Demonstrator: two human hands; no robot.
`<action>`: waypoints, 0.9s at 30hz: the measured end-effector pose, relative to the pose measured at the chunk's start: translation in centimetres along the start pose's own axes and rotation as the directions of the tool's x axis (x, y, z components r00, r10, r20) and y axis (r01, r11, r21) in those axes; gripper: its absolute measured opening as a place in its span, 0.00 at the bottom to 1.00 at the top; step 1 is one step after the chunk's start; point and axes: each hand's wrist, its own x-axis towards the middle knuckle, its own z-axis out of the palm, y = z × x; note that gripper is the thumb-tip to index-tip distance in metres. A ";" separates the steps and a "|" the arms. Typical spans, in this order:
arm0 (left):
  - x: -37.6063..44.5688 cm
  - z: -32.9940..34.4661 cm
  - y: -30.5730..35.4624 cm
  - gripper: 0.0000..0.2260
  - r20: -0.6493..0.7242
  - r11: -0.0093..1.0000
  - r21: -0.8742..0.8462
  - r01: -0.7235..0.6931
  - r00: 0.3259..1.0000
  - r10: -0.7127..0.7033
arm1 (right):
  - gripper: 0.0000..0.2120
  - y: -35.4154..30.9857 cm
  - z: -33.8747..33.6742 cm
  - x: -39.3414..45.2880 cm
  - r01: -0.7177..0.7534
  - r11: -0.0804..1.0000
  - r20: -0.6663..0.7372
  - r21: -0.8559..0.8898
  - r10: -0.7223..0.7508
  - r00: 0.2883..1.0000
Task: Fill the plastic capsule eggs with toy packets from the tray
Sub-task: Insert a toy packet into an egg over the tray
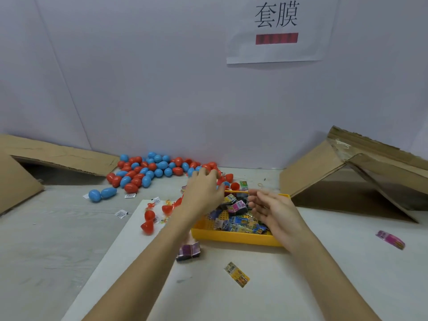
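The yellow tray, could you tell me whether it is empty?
No, the yellow tray is heaped with colourful toy packets.

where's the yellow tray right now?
In the head view the yellow tray sits right of centre on the white sheet, full of toy packets, under the right hand, with the cardboard box to its right.
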 end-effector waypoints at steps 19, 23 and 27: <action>5.7 1.3 -4.7 0.10 -0.025 0.976 -0.205 0.070 0.997 -0.076 | 0.12 0.4 0.1 0.3 0.009 0.995 0.022 -0.100 -0.007 1.000; -0.2 -0.1 -0.6 0.08 -0.103 0.876 -0.479 -0.058 0.995 0.009 | 0.11 0.2 0.6 -0.3 0.055 0.989 0.009 -0.137 -0.054 0.998; -5.3 0.4 2.3 0.09 -0.183 0.767 -0.637 -0.079 0.982 -0.050 | 0.13 0.5 1.1 -1.5 0.317 0.871 0.093 -0.375 -0.304 0.948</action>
